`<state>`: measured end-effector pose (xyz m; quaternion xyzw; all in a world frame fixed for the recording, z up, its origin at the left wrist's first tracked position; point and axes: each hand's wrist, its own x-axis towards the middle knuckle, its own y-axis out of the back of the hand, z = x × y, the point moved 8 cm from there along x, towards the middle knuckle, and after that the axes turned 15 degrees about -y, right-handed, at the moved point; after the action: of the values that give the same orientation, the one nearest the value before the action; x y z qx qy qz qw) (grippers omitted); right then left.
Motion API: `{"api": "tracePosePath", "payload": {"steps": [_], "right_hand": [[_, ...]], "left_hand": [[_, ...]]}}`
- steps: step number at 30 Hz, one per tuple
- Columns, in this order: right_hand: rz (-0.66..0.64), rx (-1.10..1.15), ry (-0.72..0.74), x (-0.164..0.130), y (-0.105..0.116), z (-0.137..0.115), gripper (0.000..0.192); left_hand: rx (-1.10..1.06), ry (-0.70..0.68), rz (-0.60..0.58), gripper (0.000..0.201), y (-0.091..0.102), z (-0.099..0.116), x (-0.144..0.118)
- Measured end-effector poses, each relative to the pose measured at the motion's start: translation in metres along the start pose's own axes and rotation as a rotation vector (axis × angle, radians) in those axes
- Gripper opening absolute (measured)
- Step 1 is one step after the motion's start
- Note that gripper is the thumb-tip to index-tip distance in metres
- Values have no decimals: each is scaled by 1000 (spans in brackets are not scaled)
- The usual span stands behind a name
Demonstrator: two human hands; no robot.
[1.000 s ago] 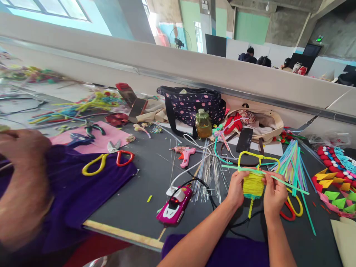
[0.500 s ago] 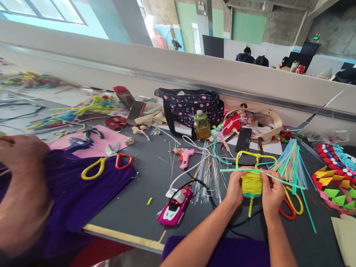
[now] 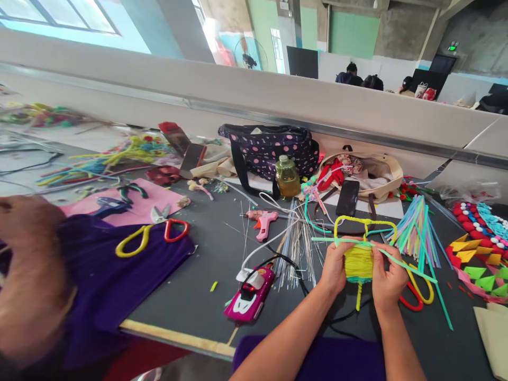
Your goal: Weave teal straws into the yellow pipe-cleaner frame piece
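Between my two hands is a yellow pipe-cleaner piece (image 3: 358,264), tightly wound in the middle with a green band low down. A looped yellow frame rises above it and a yellow stem hangs below. My left hand (image 3: 334,264) pinches its left side, fingers closed. On the other side my right hand (image 3: 388,275) grips the piece together with a mint-green pipe cleaner (image 3: 416,270), which lies across the top and sticks out past both hands. Red and yellow scissors (image 3: 424,288) lie partly hidden behind my right hand.
A pink glue gun (image 3: 264,222), bare wires (image 3: 305,248) and a purple toy-car-shaped device (image 3: 250,299) with cables lie left of my hands. Pastel pipe cleaners (image 3: 416,227) are bunched to the right. Another person's arm (image 3: 32,275) rests at far left, near other scissors (image 3: 170,230).
My hands and the yellow piece stay almost in place; the mint-green pipe cleaner has shifted very slightly. The other person's hand at the left has moved a little lower.
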<state>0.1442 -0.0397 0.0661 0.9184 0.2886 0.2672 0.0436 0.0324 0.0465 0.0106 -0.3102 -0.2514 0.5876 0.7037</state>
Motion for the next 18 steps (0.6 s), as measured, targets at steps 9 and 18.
{"api": "tracePosePath", "payload": {"steps": [9,18], "right_hand": [[9,19,56,-4,2,-10,9],[-36,91,158,-13,-2,-21,11]], "left_hand": [[43,18,-47,23,-5,-1,-1],[50,18,-57,23,-6,0,-2]]}}
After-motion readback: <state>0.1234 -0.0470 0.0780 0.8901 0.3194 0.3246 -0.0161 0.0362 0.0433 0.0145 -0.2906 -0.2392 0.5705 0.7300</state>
